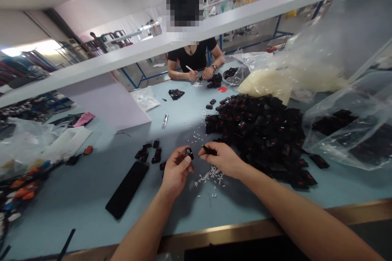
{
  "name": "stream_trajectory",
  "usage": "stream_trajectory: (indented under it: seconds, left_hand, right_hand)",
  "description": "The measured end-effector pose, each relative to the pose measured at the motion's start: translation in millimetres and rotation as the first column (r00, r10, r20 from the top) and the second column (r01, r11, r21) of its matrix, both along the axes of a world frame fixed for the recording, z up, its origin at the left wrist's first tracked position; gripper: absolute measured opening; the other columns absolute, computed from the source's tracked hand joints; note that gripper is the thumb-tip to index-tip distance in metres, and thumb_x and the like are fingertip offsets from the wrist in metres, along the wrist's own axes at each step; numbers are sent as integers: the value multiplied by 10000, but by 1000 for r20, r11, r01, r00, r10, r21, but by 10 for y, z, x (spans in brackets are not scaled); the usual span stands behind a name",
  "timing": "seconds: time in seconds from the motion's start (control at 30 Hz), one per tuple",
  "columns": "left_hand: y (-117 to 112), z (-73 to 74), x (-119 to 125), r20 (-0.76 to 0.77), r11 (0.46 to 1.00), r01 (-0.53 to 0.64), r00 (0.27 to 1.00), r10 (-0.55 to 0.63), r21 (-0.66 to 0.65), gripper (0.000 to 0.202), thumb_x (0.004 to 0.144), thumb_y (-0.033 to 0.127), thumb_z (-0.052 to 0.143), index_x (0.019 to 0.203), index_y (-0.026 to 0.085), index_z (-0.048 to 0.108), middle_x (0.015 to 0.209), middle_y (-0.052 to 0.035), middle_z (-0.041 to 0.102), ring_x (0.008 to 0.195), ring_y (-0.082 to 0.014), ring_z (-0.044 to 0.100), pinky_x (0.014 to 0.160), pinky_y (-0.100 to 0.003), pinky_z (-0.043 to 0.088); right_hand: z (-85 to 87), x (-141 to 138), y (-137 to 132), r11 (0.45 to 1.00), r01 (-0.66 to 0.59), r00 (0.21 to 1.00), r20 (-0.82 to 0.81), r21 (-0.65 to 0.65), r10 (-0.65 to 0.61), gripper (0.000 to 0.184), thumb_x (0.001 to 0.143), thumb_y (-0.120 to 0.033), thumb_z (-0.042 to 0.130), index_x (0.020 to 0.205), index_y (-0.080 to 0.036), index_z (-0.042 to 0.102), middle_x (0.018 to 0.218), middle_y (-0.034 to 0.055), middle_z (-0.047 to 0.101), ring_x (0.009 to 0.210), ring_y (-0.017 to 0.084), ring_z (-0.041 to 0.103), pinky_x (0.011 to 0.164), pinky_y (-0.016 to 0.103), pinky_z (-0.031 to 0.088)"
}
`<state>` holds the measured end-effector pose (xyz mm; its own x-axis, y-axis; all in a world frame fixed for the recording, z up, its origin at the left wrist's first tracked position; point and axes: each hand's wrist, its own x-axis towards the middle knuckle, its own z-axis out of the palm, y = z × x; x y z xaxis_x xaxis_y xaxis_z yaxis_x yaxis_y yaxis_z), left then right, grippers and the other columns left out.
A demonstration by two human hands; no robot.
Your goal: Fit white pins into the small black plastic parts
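Note:
Between thumb and fingers, my left hand (177, 169) holds a small black plastic piece (189, 153) with a light mark on its face. To its right, my right hand (223, 158) pinches a slim dark tool (209, 150), whose exact kind I cannot make out. A short gap separates the two hands. Below them lie many tiny white pieces (212, 175) scattered on the blue tabletop (239, 204). Several similar black pieces (156, 155) rest left of my left hand, near a long black flat case (127, 189). A large heap of black pieces with red marks (260, 126) spreads to the right.
Across the table a person (196, 59) handles small pieces with a white pen-like tool (190, 68). Clear plastic bags (352, 130) stand on the right. Metal snips (165, 121) lie mid-table, beside a white divider panel (104, 98). Bags and coloured parts (27, 189) crowd the left.

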<state>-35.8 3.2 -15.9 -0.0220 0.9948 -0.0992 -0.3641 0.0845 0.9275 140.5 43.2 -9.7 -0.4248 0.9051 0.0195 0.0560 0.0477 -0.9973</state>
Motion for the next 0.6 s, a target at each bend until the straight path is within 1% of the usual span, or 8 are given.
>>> stream_trajectory:
  seconds: [0.1, 0.23, 0.3, 0.43, 0.6]
  left_hand:
    - [-10, -8, 4, 8, 999, 28, 1000, -28, 19, 346, 724, 245, 764, 1044, 194, 643, 804, 14, 593, 515, -74, 542, 494, -232, 439]
    - [-22, -13, 20, 6, 997, 70, 997, -71, 42, 355, 726, 230, 762, 1060, 202, 644, 791, 20, 588, 522, -72, 547, 506, -226, 440]
    - [-28, -13, 27, 1, 996, 80, 997, -80, 50, 358, 719, 228, 767, 1056, 203, 647, 794, 21, 587, 521, -71, 545, 504, -225, 440]
    - [-37, -23, 28, -23, 995, 82, 997, -80, 60, 355, 710, 235, 775, 1042, 202, 653, 785, 19, 595, 526, -73, 540, 496, -222, 438]
    - [-50, -53, 19, -67, 992, 92, 994, -86, 83, 354, 721, 233, 767, 1056, 209, 655, 763, 22, 593, 533, -79, 542, 501, -222, 439]
  right_hand:
    - [-9, 1, 9, 997, 25, 989, -140, -78, -35, 80, 718, -226, 656, 765, -161, 652, 692, -24, 596, 662, 129, 516, 646, 251, 391]
    - [-16, 1, -6, 989, 6, 965, -259, -147, -45, 165, 677, -246, 711, 819, -170, 671, 769, -9, 636, 726, 139, 548, 722, 271, 413]
    - [-4, 3, -13, 987, -9, 965, -259, -161, -34, 176, 680, -282, 728, 804, -170, 673, 759, -6, 637, 719, 141, 546, 719, 274, 413]
    - [25, 3, -19, 988, -42, 978, -210, -151, 10, 190, 705, -345, 726, 736, -165, 674, 690, -6, 623, 669, 139, 525, 683, 272, 402]
    - [23, -15, -25, 987, -73, 982, -181, -144, 47, 209, 717, -365, 706, 712, -160, 668, 650, -7, 617, 640, 137, 521, 653, 268, 396]
